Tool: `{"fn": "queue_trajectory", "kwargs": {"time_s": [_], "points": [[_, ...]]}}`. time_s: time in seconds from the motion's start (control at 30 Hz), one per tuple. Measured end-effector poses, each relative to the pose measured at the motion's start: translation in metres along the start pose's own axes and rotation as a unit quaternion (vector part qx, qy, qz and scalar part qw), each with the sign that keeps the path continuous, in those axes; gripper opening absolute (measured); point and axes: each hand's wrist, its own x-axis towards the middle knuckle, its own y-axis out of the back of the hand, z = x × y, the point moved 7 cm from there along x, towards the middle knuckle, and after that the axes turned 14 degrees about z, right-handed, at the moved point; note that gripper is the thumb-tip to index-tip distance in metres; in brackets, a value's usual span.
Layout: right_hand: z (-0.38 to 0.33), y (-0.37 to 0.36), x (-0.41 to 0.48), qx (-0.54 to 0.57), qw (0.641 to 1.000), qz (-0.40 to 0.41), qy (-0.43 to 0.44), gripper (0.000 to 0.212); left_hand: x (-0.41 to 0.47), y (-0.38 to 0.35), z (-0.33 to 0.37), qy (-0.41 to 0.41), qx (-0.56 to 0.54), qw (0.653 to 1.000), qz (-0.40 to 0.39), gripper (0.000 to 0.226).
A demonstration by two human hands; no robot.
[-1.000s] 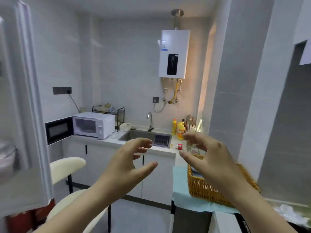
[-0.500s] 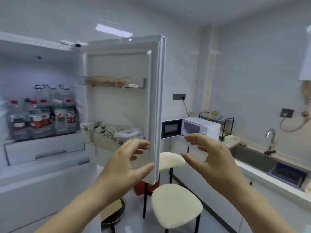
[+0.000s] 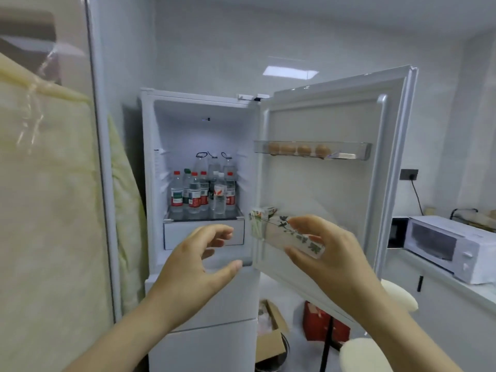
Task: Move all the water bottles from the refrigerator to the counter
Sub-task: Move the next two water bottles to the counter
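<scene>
The white refrigerator (image 3: 150, 183) stands ahead with its upper door (image 3: 335, 124) swung open to the right. Several water bottles (image 3: 200, 191) with red, green and white caps stand close together on its glass shelf. My left hand (image 3: 198, 267) is raised in front of the drawer below that shelf, fingers loosely curved, holding nothing. My right hand (image 3: 330, 253) hangs level with it, in front of the door's lower bin, fingers also relaxed and empty. Both hands are well short of the bottles.
A door rack holds several eggs (image 3: 298, 150); a leaf-patterned bin (image 3: 271, 229) sits lower. At the right a white microwave (image 3: 451, 245) stands on the counter (image 3: 456, 288), with cream stools (image 3: 362, 355) below. A cardboard box (image 3: 271, 342) and red box (image 3: 319, 323) lie on the floor. A glass panel (image 3: 53, 183) fills the left.
My view has swung left from the sink and counter to face the open refrigerator. Both hands keep the same raised, empty pose in front of me.
</scene>
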Motion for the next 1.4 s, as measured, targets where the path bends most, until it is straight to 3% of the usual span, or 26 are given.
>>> {"fn": "queue_trajectory", "kwargs": {"time_s": [0.23, 0.47, 1.0, 1.4], "points": [[-0.042, -0.080, 0.022, 0.030, 0.999, -0.003, 0.019, 0.045, 0.030, 0.059, -0.055, 0.005, 0.005, 0.999, 0.041, 0.044], [-0.039, -0.137, 0.051, 0.032, 0.999, -0.008, 0.008, 0.043, 0.063, 0.066, -0.107, 0.026, -0.006, 0.998, 0.059, 0.042], [0.059, -0.239, 0.170, 0.086, 0.996, -0.034, 0.020, 0.040, 0.182, -0.015, -0.188, 0.036, 0.034, 0.993, 0.105, 0.042], [0.120, -0.345, 0.223, 0.103, 0.994, -0.031, -0.006, 0.040, 0.256, -0.052, -0.279, 0.053, 0.048, 0.993, 0.092, 0.041]]}}
